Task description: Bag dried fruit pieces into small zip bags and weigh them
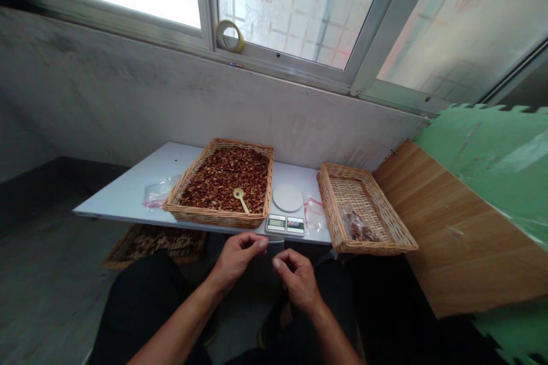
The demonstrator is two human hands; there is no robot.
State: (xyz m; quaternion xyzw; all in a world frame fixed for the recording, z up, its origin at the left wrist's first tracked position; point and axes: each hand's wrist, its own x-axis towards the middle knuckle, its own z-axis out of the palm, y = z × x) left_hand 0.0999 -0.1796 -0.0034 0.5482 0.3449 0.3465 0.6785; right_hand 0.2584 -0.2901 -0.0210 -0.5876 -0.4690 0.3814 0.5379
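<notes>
Left hand (237, 259), right hand (297, 280) half-closed near digital scale (285, 224), grip unclear. Wicker tray (218, 217) heaped with reddish kernels (225, 177); scale platter bare; one filled bag (357, 228) in side basket (331, 211).

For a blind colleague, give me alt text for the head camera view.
A person's left hand and right hand are raised together before a white table holding a wicker tray of reddish-brown pieces with a yellow spoon, a digital scale, and a second wicker tray with a small bag.
</notes>
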